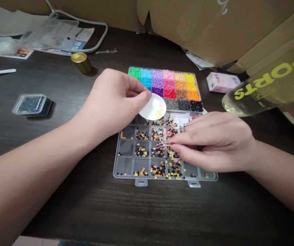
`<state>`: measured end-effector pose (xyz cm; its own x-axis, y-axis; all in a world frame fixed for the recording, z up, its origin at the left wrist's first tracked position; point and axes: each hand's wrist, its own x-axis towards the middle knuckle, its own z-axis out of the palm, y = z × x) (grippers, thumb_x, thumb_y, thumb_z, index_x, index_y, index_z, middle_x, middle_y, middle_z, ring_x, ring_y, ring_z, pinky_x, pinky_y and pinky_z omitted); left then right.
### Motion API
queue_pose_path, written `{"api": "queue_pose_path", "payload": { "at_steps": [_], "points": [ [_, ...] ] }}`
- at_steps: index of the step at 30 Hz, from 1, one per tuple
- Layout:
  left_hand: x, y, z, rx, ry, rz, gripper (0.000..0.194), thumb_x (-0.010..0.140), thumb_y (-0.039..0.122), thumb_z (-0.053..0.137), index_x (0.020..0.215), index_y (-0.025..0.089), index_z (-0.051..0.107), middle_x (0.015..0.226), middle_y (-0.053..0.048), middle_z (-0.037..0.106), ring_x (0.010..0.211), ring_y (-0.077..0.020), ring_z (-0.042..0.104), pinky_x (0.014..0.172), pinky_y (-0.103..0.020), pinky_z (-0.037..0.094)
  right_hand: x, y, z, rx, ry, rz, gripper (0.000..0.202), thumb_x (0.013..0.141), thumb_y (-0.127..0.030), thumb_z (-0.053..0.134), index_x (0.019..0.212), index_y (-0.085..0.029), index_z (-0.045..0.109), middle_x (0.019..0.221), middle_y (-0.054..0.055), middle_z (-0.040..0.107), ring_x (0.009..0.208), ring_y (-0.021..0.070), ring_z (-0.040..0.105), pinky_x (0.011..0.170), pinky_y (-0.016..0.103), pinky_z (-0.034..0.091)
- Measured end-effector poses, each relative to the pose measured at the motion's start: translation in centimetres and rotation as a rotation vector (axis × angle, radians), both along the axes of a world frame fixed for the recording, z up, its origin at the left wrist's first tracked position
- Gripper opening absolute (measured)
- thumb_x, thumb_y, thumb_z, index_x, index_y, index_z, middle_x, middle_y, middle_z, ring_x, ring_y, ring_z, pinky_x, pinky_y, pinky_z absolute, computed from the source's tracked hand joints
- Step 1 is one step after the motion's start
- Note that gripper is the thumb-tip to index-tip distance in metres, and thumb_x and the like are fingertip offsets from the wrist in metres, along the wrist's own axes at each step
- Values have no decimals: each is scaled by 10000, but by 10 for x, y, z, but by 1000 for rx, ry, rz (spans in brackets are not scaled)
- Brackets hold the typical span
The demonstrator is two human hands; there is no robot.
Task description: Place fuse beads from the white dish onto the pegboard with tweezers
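Observation:
Between thumb and fingers, my left hand (118, 102) pinches the edge of a small white dish (149, 108) with a few pale yellow beads in it. The dish hovers over a clear compartment box (125, 167). My right hand (213, 141) grips pinkish tweezers (163, 145), their tips over the box's near half. Mixed black, orange and yellow beads (158, 169) lie scattered in this half's compartments. In the far half, beads are sorted by colour, such as red beads (169, 93) and green beads (135, 73). My right hand hides several compartments on the right.
A gold cup (81, 62) and a small clear lidded box (31, 105) are on the left. At right are a pink-white box (223, 82) and a large bottle (267, 82) of yellowish liquid. Papers and plastic (57, 36) lie at back left, before cardboard (187, 27).

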<state>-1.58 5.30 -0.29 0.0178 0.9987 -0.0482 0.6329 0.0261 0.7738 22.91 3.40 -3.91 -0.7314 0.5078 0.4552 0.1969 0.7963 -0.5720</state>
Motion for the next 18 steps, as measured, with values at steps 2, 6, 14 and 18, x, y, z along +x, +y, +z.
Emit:
{"api": "queue_pose_path", "payload": {
  "at_steps": [2,6,14,18],
  "points": [
    [-1,0,1,-6,-3,-3,203,1006,327,797,946,186,931,703,-7,768,667,-142,549,730,-312,482,1,1,0,-5,-12,-3,289,1037,-109,768,794,-253,829,543,-62,615,460,97,568,493,273,408],
    [-1,0,1,-9,-14,-7,198,1011,309,797,925,184,925,674,-20,736,711,-170,589,746,-319,486,2,2,2,-42,-22,36,285,1057,-153,756,823,-288,848,555,-65,642,465,99,584,496,275,420],
    [-1,-1,-1,3,-11,-3,224,996,368,797,947,195,931,726,-32,783,701,-163,557,738,-321,479,3,-3,3,74,3,-200,214,1021,-176,815,912,-329,917,621,-44,776,486,125,697,474,265,520],
    [-3,0,1,1,-6,25,227,960,384,811,938,191,929,783,-37,808,720,-165,588,704,-322,427,2,-8,9,116,36,-281,217,1001,-168,825,948,-341,944,654,-16,825,557,177,795,487,278,600]
  ]
}}
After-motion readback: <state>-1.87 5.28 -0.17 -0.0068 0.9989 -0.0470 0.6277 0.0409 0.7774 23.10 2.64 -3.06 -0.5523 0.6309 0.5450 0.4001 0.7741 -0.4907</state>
